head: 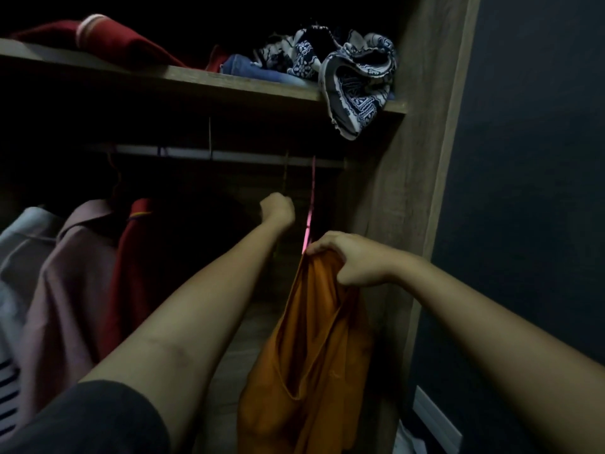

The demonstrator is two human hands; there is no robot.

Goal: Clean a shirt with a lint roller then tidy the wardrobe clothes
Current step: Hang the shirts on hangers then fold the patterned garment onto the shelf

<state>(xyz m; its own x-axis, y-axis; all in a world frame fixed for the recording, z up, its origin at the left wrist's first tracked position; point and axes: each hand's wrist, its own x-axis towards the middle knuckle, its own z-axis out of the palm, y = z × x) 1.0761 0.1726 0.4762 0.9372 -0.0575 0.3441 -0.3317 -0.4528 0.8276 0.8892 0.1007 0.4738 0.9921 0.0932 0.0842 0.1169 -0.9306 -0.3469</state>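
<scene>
Wardrobe interior, dim, with a wood-grain side panel (412,191) and a dark wall (523,158) to its right. Upper shelf (196,78) running the full width; below it a pale hanging rail (229,155), its left end lost in shadow. Hung at left: a mauve shirt (65,273), a red garment (131,257) beside it, a pale grey garment (19,240) and a striped piece (8,388), the last two cut off by the frame edge. Orange shirt (314,355), hanging low right of centre inside the wardrobe, its hem out of frame. On the shelf: a folded dark red garment (124,40), blue denim (248,68), and a crumpled navy-and-white patterned cloth (353,80) spilling over the shelf edge. Right hand (350,260): fingers clenched round the bunched top of the orange shirt. Left hand (277,209): reached deeper in, fingers curled beside a thin hanger wire (286,178); whether they grasp it cannot be told. Pink hanger strip (308,224) rising from the shirt's top to the rail.
</scene>
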